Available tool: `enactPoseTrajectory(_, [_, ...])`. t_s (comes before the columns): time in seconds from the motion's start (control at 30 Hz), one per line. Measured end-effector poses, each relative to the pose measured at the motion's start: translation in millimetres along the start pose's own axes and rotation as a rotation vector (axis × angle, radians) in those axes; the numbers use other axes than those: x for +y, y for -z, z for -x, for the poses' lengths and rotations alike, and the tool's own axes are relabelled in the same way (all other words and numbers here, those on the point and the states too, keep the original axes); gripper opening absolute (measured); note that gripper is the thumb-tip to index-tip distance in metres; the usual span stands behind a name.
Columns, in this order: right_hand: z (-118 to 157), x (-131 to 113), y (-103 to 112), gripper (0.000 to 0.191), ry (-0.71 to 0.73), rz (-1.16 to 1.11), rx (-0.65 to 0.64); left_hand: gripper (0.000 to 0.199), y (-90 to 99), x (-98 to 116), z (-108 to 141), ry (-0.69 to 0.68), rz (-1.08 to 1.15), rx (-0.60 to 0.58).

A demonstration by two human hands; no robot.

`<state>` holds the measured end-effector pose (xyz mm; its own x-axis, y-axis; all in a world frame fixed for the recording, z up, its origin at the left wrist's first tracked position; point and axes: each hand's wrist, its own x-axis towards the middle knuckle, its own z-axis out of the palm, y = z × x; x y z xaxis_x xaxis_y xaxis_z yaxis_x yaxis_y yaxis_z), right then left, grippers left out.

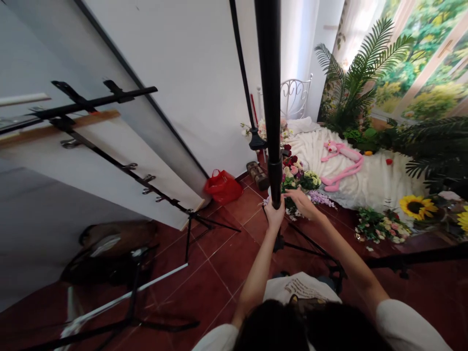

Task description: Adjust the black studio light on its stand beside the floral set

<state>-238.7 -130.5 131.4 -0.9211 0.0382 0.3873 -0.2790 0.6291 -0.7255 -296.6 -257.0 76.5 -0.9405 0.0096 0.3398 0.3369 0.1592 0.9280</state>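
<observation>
Tiled floor [219, 253]: dark red, pale joints; bears a red plastic bag [223, 187], a brown roll-shaped item [258, 175] near it, thin black stand legs [188, 239].
Bed [383, 187]: rumpled cream cover [309, 148].
On the cover: pink plush toy [351, 155], small red object [389, 161], white pillow [304, 125] at the headboard [297, 82] end.

Dark-red floor tiles [228, 248] are meeting a white wall [190, 63], a scrolled white metal headboard [297, 92] is heading a cream-draped bed [380, 180], and a leafy, wood-framed window scene [427, 63] is glowing at upper right.
</observation>
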Motion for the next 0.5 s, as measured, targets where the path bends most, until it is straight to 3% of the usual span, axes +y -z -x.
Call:
enactPoseTrajectory(0.1, [13.6,29.9,-21.8,0.055,0.006,0.115,-0.049,0.035,-2.1,-1.3,0.4,0.015,-0.004,0.009])
enactPoseTrajectory(0.2, [13.1,44.6,-33.8,0.049,0.025,0.11,-0.046,0.035,-2.9,-2.8,0.9,0.014,0.0,0.015])
enactPoseTrajectory(0.5, [4.5,65.1,-69.9,0.047,-0.109,-0.119,0.145,0.033,-3.7,-3.7,0.9,-0.012,0.01,0.024])
